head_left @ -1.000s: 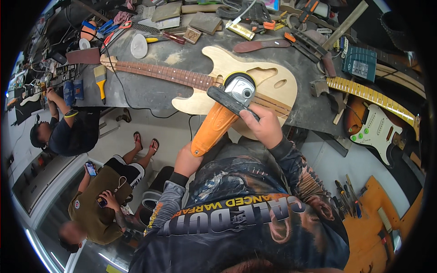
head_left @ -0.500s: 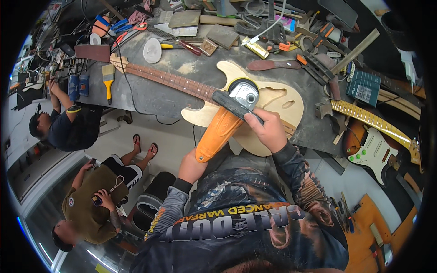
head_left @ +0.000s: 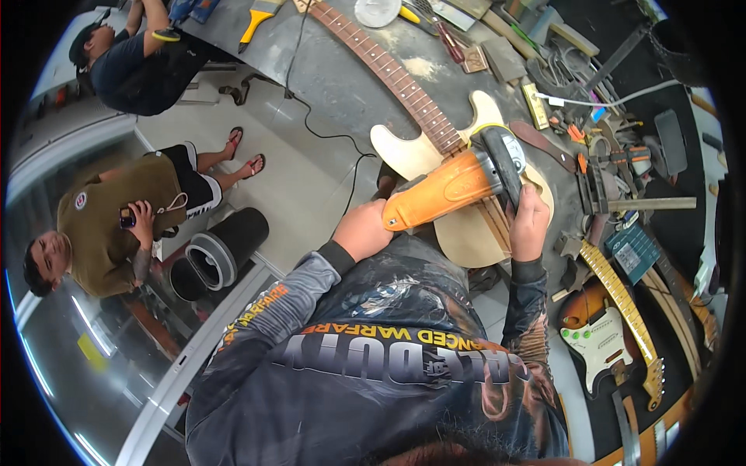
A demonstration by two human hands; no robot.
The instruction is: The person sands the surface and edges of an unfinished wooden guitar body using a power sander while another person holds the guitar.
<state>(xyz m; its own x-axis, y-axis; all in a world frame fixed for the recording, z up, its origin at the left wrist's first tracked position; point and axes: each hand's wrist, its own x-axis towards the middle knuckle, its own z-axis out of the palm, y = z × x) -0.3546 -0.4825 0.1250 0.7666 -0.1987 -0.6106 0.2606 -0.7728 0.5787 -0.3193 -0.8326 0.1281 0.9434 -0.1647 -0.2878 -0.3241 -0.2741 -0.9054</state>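
Over the guitar (head_left: 466,234), the orange tool (head_left: 443,191), probably heavy and rigid, seems best held two-handed: left hand (head_left: 362,230) grasping its rear, right hand (head_left: 530,225) wrapped around its black side handle (head_left: 499,159).

— What has changed?
— The view has swung round: the cream guitar body (head_left: 408,152) has shifted right, and its brown neck (head_left: 388,70) now climbs steeply to the top edge.
— And the orange power tool (head_left: 443,189)?
— It slants less and lies nearer to level. The hollows in the body are now blocked from sight.
— The hands?
— The left hand (head_left: 362,231) appears higher; the right hand (head_left: 529,224) is farther right, its forearm now nearly upright.
— Elsewhere?
— The sunburst guitar (head_left: 598,334) sits lower. The bystander in brown (head_left: 116,221) now shows one hand instead of two.
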